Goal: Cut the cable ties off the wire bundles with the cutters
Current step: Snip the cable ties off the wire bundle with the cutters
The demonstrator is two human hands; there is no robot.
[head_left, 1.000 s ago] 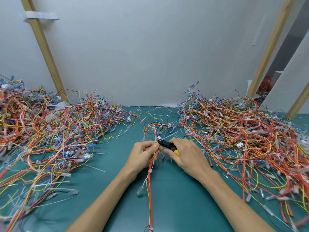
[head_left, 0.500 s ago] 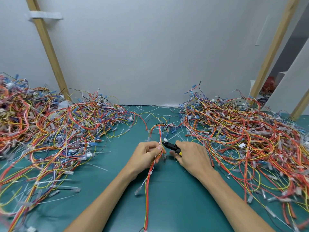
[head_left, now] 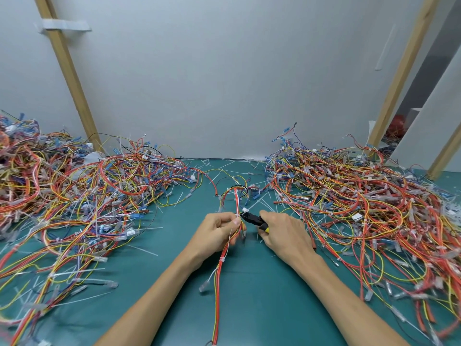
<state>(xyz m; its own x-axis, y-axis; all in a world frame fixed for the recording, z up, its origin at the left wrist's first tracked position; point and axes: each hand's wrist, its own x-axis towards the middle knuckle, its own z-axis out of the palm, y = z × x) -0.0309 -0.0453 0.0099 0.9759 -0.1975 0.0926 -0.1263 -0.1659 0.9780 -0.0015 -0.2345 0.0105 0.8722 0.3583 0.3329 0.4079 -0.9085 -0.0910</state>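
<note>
Centrally, left hand (head_left: 216, 233) pinches wire bundle (head_left: 219, 268); right hand (head_left: 282, 236) grips cutters (head_left: 252, 218), tips apparently at a white tie (head_left: 245, 210).

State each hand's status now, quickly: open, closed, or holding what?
Left hand: grips the wire bundle.
Right hand: holds the cutters.
</note>
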